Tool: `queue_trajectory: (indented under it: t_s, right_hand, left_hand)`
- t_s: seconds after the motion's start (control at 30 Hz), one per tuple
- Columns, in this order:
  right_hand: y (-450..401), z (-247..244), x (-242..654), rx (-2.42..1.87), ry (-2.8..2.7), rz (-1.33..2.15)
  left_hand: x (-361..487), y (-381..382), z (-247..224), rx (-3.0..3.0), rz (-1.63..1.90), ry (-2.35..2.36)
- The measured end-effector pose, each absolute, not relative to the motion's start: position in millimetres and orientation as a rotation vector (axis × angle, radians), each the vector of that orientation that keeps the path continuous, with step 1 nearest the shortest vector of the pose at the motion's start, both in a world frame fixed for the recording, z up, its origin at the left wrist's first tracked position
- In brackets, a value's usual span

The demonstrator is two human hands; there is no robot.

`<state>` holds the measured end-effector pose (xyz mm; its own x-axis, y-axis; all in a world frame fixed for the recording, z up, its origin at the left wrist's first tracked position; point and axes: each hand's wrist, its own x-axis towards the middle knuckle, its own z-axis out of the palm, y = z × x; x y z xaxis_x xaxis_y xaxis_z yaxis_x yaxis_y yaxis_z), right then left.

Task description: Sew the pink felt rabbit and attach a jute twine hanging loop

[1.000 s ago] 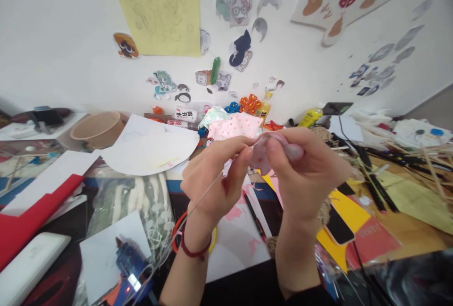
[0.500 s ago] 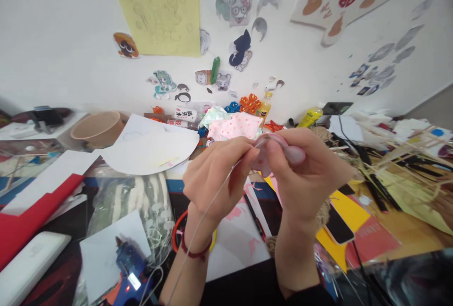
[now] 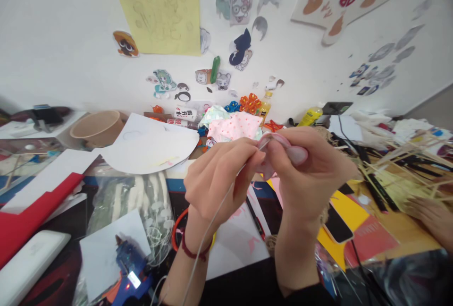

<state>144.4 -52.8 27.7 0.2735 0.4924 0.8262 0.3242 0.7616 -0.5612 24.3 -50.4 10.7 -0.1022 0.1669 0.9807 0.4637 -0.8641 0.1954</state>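
"What is in the background?"

"A white wall (image 3: 88, 8) carrying a yellow sheet (image 3: 166, 8) of faint drawings and small character cutouts. Below it is a cluttered table (image 3: 406, 230)."

"And the hands?"

"Both are raised at centre, close together. The right hand (image 3: 307, 169) has its thumb and fingers clamped on a small pink-edged piece (image 3: 298, 155) with rounded lobes. The left hand (image 3: 222, 178) pinches a thin pale strand (image 3: 221, 203) just beside that piece; the strand trails down over the left wrist."

"Does anything block the view?"

"The fingers hide part of the piece, and the wrists cross in front of a white sheet (image 3: 235, 249) with pink marks."

"What else lies around?"

"Beyond the hands, a pink dotted cloth (image 3: 235, 126) and orange flowers (image 3: 250, 103). To the left, a brown bowl (image 3: 97, 129), a red strip (image 3: 38, 225) and, nearer, a blue glue gun (image 3: 132, 266) on white paper (image 3: 95, 249). To the right, a dark-screened phone (image 3: 339, 225) on yellow card (image 3: 341, 251), thin wooden sticks (image 3: 421, 174), and another person's hand (image 3: 430, 214) at the table's far right."
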Motion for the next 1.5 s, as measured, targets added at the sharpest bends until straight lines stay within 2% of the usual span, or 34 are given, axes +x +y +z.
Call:
queue_trajectory:
  t_s: [0.67, 1.07, 1.5]
  right_hand:
    - [-45, 25, 148, -0.643, -1.406, -0.069]
    - [-47, 27, 145, -0.645, -1.364, -0.119]
    - [-49, 27, 148, -0.657, -1.385, -0.103]
  left_hand:
    - [24, -56, 18, -1.831, -1.747, -0.692]
    - [27, -60, 15, -1.88, -1.922, -0.79]
    - [27, -57, 16, -1.847, -1.845, -0.693]
